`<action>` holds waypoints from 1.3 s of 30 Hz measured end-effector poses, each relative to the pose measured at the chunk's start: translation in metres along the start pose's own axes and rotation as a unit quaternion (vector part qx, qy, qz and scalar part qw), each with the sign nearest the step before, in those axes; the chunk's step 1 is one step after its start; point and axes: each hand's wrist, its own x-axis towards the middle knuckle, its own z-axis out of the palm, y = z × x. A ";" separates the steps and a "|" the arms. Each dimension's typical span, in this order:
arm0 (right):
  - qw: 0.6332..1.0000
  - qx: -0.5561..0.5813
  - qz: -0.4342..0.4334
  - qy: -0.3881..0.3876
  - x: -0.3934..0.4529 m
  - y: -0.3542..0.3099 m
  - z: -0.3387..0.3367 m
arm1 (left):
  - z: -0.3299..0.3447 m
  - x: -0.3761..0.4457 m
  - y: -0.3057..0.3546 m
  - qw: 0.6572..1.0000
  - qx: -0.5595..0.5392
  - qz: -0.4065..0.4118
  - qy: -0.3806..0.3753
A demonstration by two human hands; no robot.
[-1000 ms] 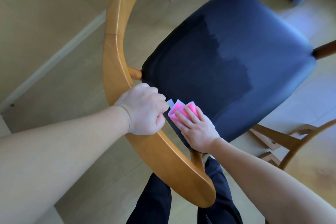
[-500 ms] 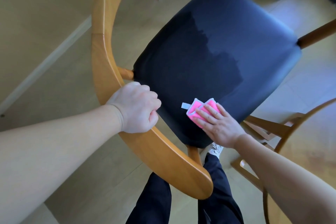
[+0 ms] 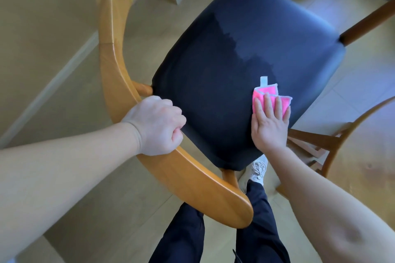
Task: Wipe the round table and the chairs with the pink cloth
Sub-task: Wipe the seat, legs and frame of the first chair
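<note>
On the dark navy padded seat (image 3: 224, 74) of the wooden chair, the right hand (image 3: 269, 125) lies flat, fingers spread, pressing the folded pink cloth (image 3: 269, 94) near the seat's right edge. Beside it, the left hand (image 3: 157, 126) has a closed grip around the curved honey-coloured wooden backrest (image 3: 192, 179).

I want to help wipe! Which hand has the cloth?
The right hand, pressed flat on the pink cloth on the seat. The left hand grips the chair's backrest.

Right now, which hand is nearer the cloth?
Right. The right hand lies flat on the cloth; the left hand grips the chair back, across the seat.
</note>
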 end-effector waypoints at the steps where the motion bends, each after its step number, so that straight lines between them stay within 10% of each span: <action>1: 1.000 -0.006 -0.029 -0.004 -0.009 -0.004 0.003 | 0.001 -0.001 -0.001 1.000 0.003 0.004 0.004; 10: 0.944 -0.072 -0.315 -0.072 -0.096 0.001 0.047 | -0.006 0.005 0.004 0.995 0.030 0.055 -0.083; 19: 1.000 0.001 -0.002 -0.017 -0.082 -0.017 0.037 | 0.004 0.049 0.014 0.980 0.036 0.114 -0.160; 39: 0.967 0.117 0.225 0.034 0.119 0.093 -0.042 | -0.003 0.252 0.030 0.986 -0.039 0.032 -0.158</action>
